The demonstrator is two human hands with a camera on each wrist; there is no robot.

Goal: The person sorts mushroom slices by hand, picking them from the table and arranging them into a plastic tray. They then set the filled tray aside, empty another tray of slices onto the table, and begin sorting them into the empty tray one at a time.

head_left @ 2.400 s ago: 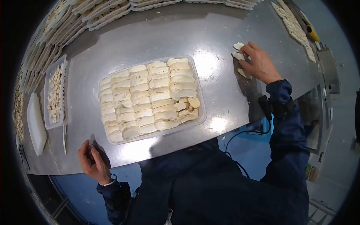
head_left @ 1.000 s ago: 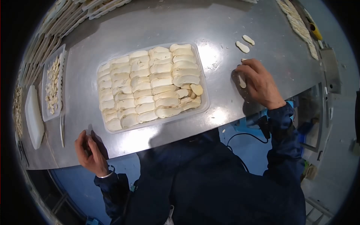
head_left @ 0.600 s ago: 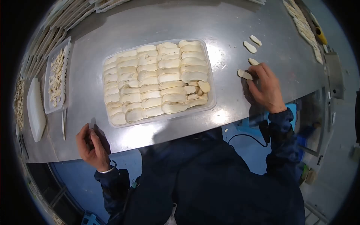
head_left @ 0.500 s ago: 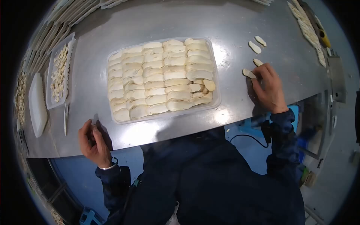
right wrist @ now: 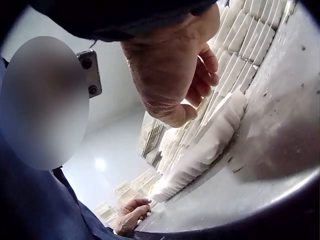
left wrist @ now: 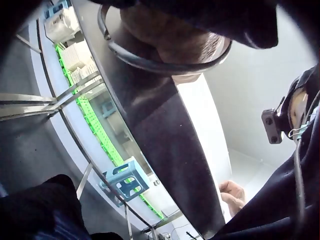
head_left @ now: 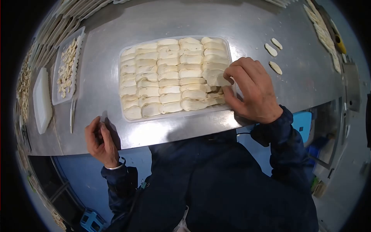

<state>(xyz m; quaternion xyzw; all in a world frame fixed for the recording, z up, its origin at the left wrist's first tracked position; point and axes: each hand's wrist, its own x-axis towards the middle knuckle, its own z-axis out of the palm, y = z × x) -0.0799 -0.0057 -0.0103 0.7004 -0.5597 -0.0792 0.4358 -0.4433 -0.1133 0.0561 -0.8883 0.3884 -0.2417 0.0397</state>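
A clear shallow tray [head_left: 134,119] in the head view is packed with overlapping rows of pale mushroom slices [head_left: 170,73]. Over its right side my right hand [head_left: 253,91] bends its fingers and thumb down, holding a mushroom slice [head_left: 217,79] by its right end. The fingers cover part of the tray's lower right corner, where smaller pieces lie. Idle at the table's front edge, my left hand [head_left: 101,143] has loosely curled fingers and holds nothing. Three loose mushroom slices [head_left: 275,68] lie on the metal table to the right of the tray.
On the left stands a tray of small pieces [head_left: 68,63], beside a white empty-looking tray [head_left: 41,100] and a knife [head_left: 72,116]. Stacked trays [head_left: 58,33] line the back left. A long row of slices [head_left: 322,34] and a yellow-handled tool [head_left: 340,43] lie far right.
My right hand has picked up the nearest loose slice and carried it left to the tray's right side. Earlier it spread out the loose slices. The left hand stays put while the view shifts.
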